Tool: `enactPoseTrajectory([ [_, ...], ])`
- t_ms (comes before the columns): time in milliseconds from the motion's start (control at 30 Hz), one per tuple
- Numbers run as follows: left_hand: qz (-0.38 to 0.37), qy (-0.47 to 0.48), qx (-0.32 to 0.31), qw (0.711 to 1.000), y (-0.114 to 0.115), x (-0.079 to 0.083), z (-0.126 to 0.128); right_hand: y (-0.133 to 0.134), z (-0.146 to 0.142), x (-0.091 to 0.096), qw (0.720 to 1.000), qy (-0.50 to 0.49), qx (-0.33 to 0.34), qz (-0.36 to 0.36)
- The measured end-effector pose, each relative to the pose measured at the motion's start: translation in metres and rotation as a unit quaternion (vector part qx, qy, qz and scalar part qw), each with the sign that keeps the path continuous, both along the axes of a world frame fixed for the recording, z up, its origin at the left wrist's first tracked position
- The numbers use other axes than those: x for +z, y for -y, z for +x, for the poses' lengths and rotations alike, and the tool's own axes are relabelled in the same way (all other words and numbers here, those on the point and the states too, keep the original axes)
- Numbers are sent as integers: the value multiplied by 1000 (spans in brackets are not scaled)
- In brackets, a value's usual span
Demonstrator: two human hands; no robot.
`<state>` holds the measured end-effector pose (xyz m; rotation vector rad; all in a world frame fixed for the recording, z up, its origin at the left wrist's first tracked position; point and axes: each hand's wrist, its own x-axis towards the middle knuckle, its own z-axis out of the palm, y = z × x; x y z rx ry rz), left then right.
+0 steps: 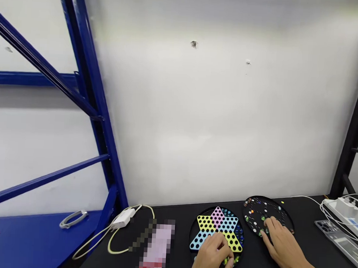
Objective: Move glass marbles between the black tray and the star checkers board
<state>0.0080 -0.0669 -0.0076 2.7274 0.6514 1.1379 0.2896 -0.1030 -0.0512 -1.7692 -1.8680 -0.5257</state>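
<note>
A round Chinese checkers board with a star of yellow, pink and blue triangles lies on the black table. My left hand rests on its near edge, fingers curled over small green marbles. Beside it on the right sits a round black tray holding several loose coloured marbles. My right hand lies on the tray's near side, its fingertips bent down onto the marbles; what they pinch is too small to make out.
A white charger with a coiled cable and a pink blurred item lie left of the board. A white power strip and a phone sit far right. Blue shelving stands left, a white wall behind.
</note>
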Motion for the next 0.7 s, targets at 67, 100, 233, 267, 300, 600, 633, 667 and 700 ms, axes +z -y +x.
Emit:
enactPoseTrajectory([
  [67,-5,-5,1,1000,1,1,0,2,5,-8,1000,-6,-4,-6],
  [100,-6,-5,1,1000,2,2,0,3,6,-10,1000,-17,-3,-13],
  [233,-14,-7,-2,1000,1,1,-1,2,15,-5,996,-72,-21,-40],
  [267,-16,-8,-1,1000,0,0,-1,2,20,-2,995,-79,-35,-40],
  [300,-16,-9,-1,1000,0,0,-1,1,25,1,994,-84,-49,-39],
  [600,-17,-6,-10,1000,0,1,-1,-3,44,2,985,-104,-19,-136],
  [633,-19,-8,-10,1000,0,2,-1,-5,43,2,985,-99,-14,-140],
  [667,-22,-10,-11,1000,0,3,-2,-7,43,2,985,-97,-8,-145],
  [700,-25,-11,-11,1000,0,3,-2,-10,43,2,984,-97,0,-152],
])
